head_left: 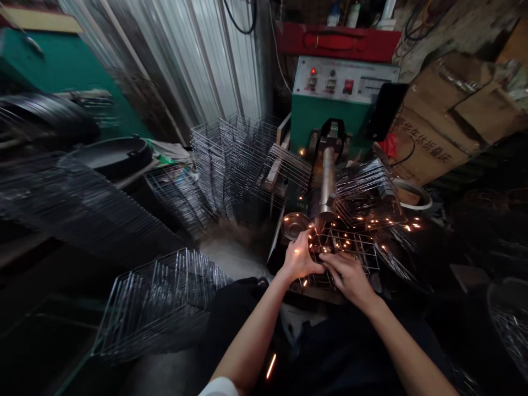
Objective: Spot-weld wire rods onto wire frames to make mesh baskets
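Both hands are at a wire rack point(365, 248) under the metal electrode arm point(328, 184) of a green spot welding machine point(305, 124). My left hand point(300, 257) grips the rack's left side, its thumb pointing right. My right hand point(348, 275) is closed at the rack's near side, with its fingertips close to the left thumb. What lies under those fingertips is hidden. Orange sparks fly around the electrode tip and over both hands. A round metal dish point(295, 224) sits just left of the tip.
Stacked wire racks point(231, 165) stand left of the machine, with another stack point(160, 302) nearer my left leg. Bundled wire parts point(363, 184) lie right of the electrode. A cardboard box point(433, 137), a white tub point(414, 195) and a phone point(385, 110) are at the right.
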Motion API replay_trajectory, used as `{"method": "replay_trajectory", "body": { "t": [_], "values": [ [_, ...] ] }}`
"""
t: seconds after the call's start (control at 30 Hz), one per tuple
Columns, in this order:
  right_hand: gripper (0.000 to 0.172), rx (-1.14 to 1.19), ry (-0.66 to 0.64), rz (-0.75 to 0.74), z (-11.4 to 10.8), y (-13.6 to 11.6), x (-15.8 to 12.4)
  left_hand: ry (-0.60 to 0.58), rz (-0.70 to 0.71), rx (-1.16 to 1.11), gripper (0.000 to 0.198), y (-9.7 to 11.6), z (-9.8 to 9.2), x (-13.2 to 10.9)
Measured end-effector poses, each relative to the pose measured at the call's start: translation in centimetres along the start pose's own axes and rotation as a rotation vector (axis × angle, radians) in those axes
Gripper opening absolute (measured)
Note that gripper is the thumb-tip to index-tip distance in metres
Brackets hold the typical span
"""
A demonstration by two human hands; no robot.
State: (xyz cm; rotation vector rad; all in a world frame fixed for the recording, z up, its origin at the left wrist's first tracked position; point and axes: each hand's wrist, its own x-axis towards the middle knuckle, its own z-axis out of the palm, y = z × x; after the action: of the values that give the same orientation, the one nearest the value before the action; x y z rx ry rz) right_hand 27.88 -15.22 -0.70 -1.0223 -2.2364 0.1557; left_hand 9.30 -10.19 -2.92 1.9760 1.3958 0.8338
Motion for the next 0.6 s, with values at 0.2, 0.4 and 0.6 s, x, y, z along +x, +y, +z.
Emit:
{"method": "replay_trajectory", "body": {
  "t": [0.2,0.4,0.6],
  "values": [
    [0.017,0.004,0.058,0.194,0.1,0.3,1.9,0.043,0.003,0.043,0.104,-0.4,-0.7,1.9],
    [0.016,0.013,0.092,0.252,0.8,1.4,3.0,0.034,0.002,0.081,0.103,-0.8,-1.0,3.2],
    [0.023,-0.012,0.126,0.254,0.6,1.2,3.0,0.031,0.042,0.077,0.104,-1.3,-1.4,3.6]
  ]
}}
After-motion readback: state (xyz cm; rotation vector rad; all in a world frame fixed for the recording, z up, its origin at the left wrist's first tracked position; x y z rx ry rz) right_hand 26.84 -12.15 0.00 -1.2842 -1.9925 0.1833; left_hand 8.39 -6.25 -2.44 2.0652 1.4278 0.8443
